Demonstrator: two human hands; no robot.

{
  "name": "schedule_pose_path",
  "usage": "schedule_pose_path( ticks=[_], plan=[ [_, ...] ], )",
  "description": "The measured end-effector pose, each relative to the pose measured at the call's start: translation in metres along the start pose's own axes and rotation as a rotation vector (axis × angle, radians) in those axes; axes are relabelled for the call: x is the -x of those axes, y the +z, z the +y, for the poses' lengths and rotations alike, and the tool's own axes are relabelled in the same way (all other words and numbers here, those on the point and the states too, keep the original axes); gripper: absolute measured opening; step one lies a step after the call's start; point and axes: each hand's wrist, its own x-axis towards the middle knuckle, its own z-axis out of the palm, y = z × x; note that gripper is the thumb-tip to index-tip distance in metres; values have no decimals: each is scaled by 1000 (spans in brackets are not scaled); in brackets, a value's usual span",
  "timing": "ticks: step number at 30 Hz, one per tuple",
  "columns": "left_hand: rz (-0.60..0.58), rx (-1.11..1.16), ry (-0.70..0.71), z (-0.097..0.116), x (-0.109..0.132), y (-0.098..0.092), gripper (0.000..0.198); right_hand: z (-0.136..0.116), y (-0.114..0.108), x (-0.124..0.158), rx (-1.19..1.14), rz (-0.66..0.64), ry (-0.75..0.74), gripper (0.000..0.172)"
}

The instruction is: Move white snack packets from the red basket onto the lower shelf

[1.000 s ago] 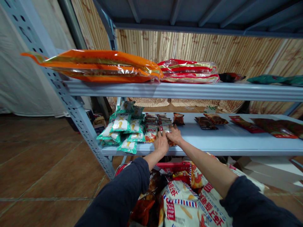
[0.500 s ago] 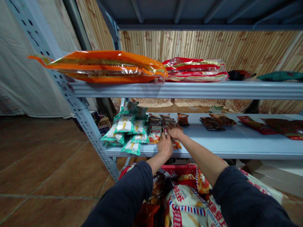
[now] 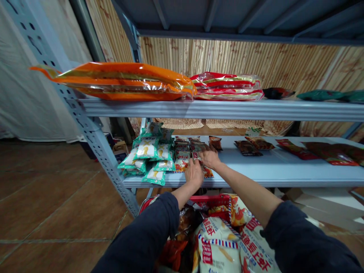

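R hand [image 3: 211,158], L hand [image 3: 194,173], still on snack pkts [image 3: 182,154]

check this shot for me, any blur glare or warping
In the head view, the wide lens bows the perforated steel upright and stretches the left sleeve near the frame edge; glare shines off the plastic of the orange packs; the left hand and right hand look fairly sharp; the tiled floor sits in dim light.
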Motion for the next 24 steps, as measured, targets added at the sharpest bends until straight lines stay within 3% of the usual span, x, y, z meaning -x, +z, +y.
schedule_pose_path(
  ticks=[3, 6, 8, 11, 16, 20, 24],
  plan=[
    [128, 175, -30, 9, -5, -24, 30, 0, -18, 12, 92, 7, -89, 45],
    [211, 326, 83, 24, -2, -50, 30, -7, -44, 25, 159, -13, -216, 43],
    [208, 367, 154, 36, 10, -64, 25, -15, -62, 33, 189, -30, -283, 41],
    [246, 354, 137, 53, 42, -83, 20, -28, -85, 44, 259, -60, -310, 40],
    [180, 292, 296, 71, 99, -117, 15, -41, -103, 68, 300, -142, -292, 44],
    [174, 249, 197, 73, 121, -138, 16, -50, -112, 93, 310, -164, -295, 49],
    [128, 228, 281, 74, 139, -145, 17, -55, -126, 115, 309, -158, -248, 48]
  ],
)
